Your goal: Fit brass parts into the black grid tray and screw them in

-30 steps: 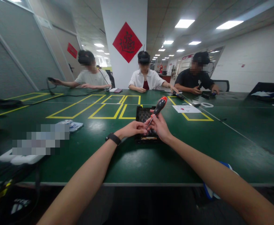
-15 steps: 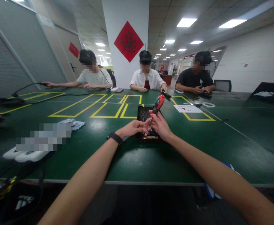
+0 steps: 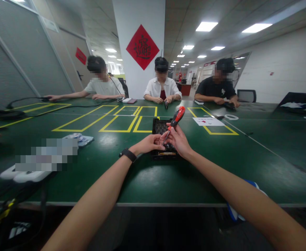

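Note:
My right hand [image 3: 178, 140] grips a screwdriver with a red and black handle [image 3: 177, 116], its shaft slanting down to the left. My left hand [image 3: 150, 143], a black band on its wrist, has its fingers pinched at the shaft's tip; what they hold is too small to make out. Both hands hover over the near end of a black tray-like case [image 3: 160, 127] that lies on the green table [image 3: 168, 174].
Three people sit at the far side, hands on the table. Yellow tape rectangles [image 3: 121, 122] mark the surface. A white sheet [image 3: 207, 121] and a white ring [image 3: 231, 117] lie right of the case. White devices [image 3: 22, 174] and cables sit at left.
My hands and the screwdriver have barely shifted. The person at far left has lowered an arm to the table, and the middle person's hands have drawn together.

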`<state>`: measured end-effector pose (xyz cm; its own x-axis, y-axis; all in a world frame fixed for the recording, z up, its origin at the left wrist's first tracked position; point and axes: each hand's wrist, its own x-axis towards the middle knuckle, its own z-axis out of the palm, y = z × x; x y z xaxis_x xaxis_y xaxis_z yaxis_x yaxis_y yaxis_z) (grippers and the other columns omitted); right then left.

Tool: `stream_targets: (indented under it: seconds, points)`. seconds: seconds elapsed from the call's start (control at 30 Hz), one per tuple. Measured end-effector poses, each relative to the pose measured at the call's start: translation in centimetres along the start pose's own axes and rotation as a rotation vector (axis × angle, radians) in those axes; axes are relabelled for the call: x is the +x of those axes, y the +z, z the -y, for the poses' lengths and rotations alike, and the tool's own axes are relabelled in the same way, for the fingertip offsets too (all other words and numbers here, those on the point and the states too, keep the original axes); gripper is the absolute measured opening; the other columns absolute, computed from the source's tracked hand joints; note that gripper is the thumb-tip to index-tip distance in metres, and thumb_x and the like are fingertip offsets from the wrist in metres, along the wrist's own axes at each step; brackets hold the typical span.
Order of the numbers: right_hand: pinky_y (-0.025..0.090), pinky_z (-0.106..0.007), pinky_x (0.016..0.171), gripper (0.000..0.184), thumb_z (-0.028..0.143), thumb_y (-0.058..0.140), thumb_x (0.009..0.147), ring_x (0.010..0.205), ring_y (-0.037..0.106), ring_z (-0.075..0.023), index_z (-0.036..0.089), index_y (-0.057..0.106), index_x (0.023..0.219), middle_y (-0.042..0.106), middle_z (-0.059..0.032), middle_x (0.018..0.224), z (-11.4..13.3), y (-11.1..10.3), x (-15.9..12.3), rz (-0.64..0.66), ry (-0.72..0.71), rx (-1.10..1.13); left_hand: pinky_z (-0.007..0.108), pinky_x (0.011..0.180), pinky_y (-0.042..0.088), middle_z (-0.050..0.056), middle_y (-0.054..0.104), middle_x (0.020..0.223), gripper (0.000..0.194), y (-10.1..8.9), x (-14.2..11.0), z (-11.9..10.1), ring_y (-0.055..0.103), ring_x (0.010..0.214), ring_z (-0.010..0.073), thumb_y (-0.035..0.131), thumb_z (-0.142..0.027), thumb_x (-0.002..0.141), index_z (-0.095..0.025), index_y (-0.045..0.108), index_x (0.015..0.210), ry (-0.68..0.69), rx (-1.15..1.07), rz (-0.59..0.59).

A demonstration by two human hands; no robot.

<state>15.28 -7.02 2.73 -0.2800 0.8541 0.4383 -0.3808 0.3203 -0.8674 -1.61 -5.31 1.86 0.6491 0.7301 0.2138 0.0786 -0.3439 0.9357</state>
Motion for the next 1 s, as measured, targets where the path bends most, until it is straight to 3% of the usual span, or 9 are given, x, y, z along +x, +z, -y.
stream_targets:
  seconds: [0.2,0.33,0.47,0.63,0.8,1.0]
  points:
    - [0.048,-0.025,0.054,0.038,0.049,0.044,0.085,0.058,0.059,-0.0116,0.023,0.041,0.113,0.062,0.001,0.07,0.0,-0.1,0.0,0.033,0.033,-0.008,0.026,0.072,0.045,0.007,0.066,0.077,0.028,-0.7,-0.3,-0.2,0.059,0.07,0.0118,0.069,-0.033,0.069,-0.007,0.064,0.08,-0.028,0.035,0.078]
    - [0.047,-0.025,0.054,0.035,0.047,0.044,0.085,0.058,0.059,-0.0115,0.022,0.043,0.11,0.062,0.0004,0.071,0.0,-0.2,-0.1,0.056,0.032,-0.019,0.032,0.081,0.046,0.012,0.069,0.086,0.033,-1.0,-0.4,-0.1,0.062,0.079,0.0164,0.066,-0.035,0.072,-0.006,0.067,0.088,-0.048,0.016,0.111]
    - [0.047,-0.025,0.054,0.033,0.045,0.044,0.086,0.059,0.059,-0.0113,0.022,0.042,0.109,0.063,0.0002,0.072,-0.1,-0.2,-0.1,0.046,0.0,-0.001,0.027,0.074,0.047,0.008,0.068,0.084,0.036,-0.4,-0.2,-0.3,0.061,0.074,0.0129,0.071,-0.032,0.067,-0.008,0.064,0.092,-0.051,-0.031,0.063]
    - [0.049,-0.025,0.057,0.034,0.046,0.046,0.084,0.063,0.06,-0.0114,0.022,0.043,0.108,0.063,0.0006,0.072,-0.3,0.0,0.0,0.038,0.002,0.012,0.019,0.056,0.041,-0.005,0.055,0.06,0.031,0.4,-0.3,-0.7,0.05,0.054,0.0053,0.075,-0.03,0.06,-0.009,0.056,0.075,-0.031,0.017,-0.058]
    - [0.05,-0.026,0.058,0.033,0.045,0.046,0.085,0.063,0.061,-0.0115,0.023,0.042,0.109,0.063,0.0009,0.073,-0.1,0.0,-0.1,0.059,0.011,0.0,0.02,0.057,0.042,0.0,0.06,0.06,0.028,0.0,-0.3,-0.2,0.053,0.055,0.0073,0.075,-0.03,0.06,-0.009,0.057,0.065,-0.042,0.03,-0.06]
    - [0.049,-0.026,0.055,0.033,0.043,0.042,0.087,0.058,0.059,-0.0107,0.023,0.04,0.113,0.063,0.001,0.074,0.1,0.3,-0.5,0.082,-0.035,-0.059,0.028,0.072,0.048,0.007,0.069,0.072,0.027,-0.5,-0.4,-0.2,0.062,0.068,0.014,0.072,-0.032,0.065,-0.007,0.067,0.074,-0.047,-0.017,-0.024]
